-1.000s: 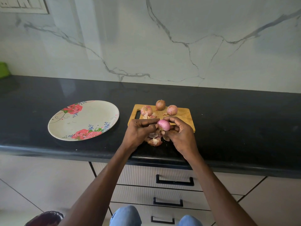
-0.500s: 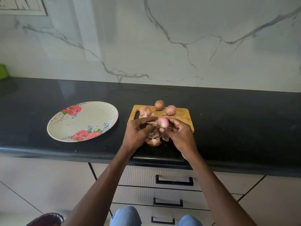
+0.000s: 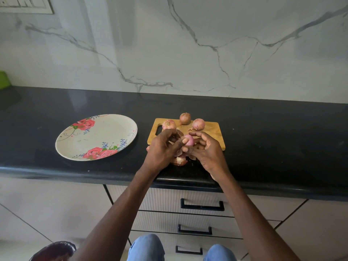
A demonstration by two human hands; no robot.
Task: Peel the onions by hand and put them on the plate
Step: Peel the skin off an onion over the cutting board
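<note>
A small pink peeled onion (image 3: 189, 140) is held between both hands above the near edge of the wooden cutting board (image 3: 211, 131). My left hand (image 3: 162, 148) pinches it from the left and my right hand (image 3: 206, 150) grips it from the right. Three unpeeled onions (image 3: 185, 118) sit at the back of the board. Loose onion skins (image 3: 178, 160) lie on the counter under my hands. The floral plate (image 3: 94, 137) sits to the left with nothing on it.
The black counter (image 3: 273, 140) runs along a marble wall. Drawers with black handles (image 3: 202, 204) are below the counter edge. A green object (image 3: 3, 80) sits at the far left. A dark bin (image 3: 54, 250) stands on the floor at the lower left.
Both hands have lifted the onion slightly up and toward the board. My fingers have shifted round it, and less of the onion shows between them.
</note>
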